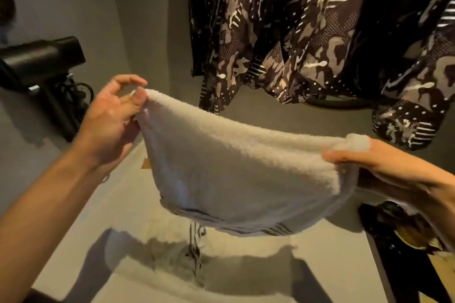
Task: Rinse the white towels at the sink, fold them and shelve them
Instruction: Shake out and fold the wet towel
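At the far left a black hair dryer (41,61) sits against the grey wall with its cord bunched beside it. Just right of it, the left hand (110,118) pinches the upper left corner of the white towel (236,170), its grip narrow between thumb and fingers. The towel hangs folded in the air between both hands, above a pale tabletop (128,204) where its shadow falls. The right hand (384,167) holds the towel's right edge, thumb on top. Behind, at the far right, patterned dark fabric (307,32) hangs down.
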Demonstrator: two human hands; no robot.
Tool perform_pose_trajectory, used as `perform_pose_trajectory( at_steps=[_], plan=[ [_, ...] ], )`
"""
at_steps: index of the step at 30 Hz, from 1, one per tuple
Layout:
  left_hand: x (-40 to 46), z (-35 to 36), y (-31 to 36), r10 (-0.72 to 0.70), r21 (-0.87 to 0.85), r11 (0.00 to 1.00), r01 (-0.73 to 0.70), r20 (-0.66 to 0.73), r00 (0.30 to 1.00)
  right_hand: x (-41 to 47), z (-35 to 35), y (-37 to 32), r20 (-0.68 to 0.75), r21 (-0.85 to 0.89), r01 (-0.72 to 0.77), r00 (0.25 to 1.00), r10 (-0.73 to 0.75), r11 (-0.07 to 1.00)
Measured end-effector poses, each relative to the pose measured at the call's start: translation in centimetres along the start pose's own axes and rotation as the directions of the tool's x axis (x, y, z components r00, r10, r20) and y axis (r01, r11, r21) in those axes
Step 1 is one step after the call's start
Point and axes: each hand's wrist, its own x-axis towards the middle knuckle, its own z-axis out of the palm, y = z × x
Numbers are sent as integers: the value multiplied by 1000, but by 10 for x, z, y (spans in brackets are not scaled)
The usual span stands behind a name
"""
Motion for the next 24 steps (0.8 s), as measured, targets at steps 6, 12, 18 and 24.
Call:
perform_pose_trajectory(
  at_steps=[6,12,18,24],
  plan=[
    [20,-9,28,-49,383,924,18,71,996,9,-8,7,-313,167,-78,941,128,983],
    [20,2,36,89,390,912,-127,114,990,35,0,35,-611,-422,-186,781,-126,887],
    [19,6,42,195,320,925,-207,67,978,44,12,36,-239,353,-217,920,312,910],
    [18,-10,33,131,373,917,-141,52,990,51,14,56,-439,-130,-219,887,142,967]
  ],
)
